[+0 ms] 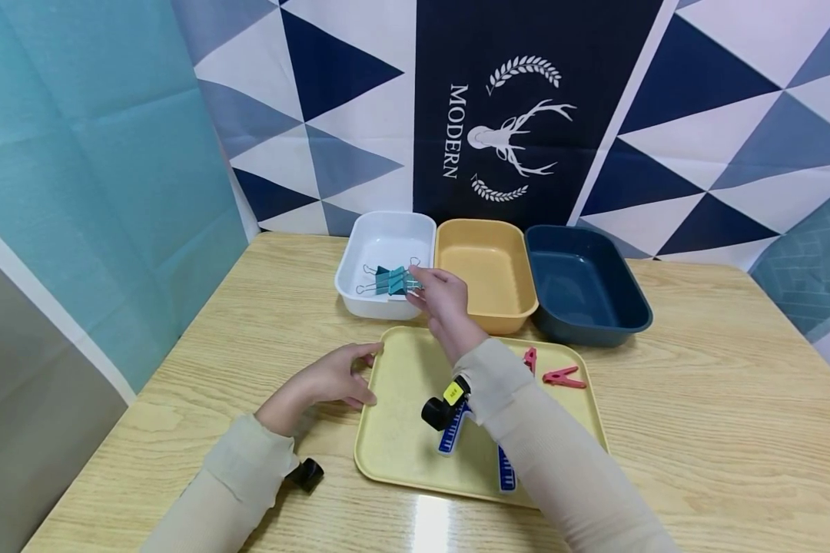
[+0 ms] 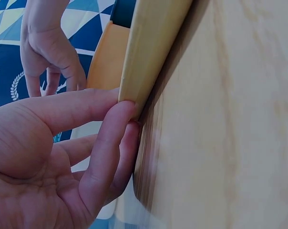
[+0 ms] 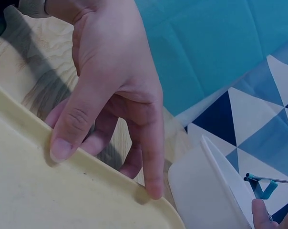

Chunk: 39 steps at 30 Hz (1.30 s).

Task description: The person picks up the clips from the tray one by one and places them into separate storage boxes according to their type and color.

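At the white bin (image 1: 356, 296), my right hand (image 1: 446, 298) pinches a teal binder clip (image 3: 262, 189) at the near right rim. Teal binder clips (image 1: 390, 279) with wire handles overlap the bin's near end, partly behind my fingers. My left hand (image 1: 335, 376) holds the left edge of the yellow tray (image 1: 404, 376), thumb over the rim and other fingers along its outer side. In the left wrist view, the fingers (image 2: 116, 136) are bent at the tray's edge.
An orange bin (image 1: 487, 269) and a dark blue bin (image 1: 588, 292) stand right of the white one. On the tray lie red clips (image 1: 564, 376) and blue strips with white marks (image 1: 507, 470), partly covered by my right forearm. A patterned cloth (image 1: 360, 92) hangs behind.
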{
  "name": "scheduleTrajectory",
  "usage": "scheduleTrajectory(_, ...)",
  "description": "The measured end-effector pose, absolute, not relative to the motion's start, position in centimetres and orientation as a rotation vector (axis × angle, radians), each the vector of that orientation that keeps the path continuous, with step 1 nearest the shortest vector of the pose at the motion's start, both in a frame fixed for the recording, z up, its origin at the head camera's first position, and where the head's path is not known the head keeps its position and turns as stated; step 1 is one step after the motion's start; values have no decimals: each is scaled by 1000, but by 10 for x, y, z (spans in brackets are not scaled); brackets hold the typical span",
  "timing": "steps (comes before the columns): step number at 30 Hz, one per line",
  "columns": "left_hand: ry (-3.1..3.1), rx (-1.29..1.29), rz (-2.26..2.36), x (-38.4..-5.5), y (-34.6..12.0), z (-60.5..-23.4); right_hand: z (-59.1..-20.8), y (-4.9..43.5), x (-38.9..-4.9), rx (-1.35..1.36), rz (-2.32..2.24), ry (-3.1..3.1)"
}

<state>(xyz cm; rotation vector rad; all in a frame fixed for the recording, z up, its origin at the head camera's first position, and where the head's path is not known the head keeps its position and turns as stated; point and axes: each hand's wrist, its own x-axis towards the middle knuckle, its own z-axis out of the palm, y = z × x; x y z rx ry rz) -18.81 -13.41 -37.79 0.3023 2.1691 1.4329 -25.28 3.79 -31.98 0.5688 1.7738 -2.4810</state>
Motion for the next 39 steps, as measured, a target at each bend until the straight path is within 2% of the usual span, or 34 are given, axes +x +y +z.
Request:
scheduleTrajectory(17,2168,306,1441,-188,-134,-378,-318,41,-259,588,-2474,1708)
scheduleTrajectory(39,2175,331,1431,-189,-135,-380,-311,62,-237,400,-2402,1789)
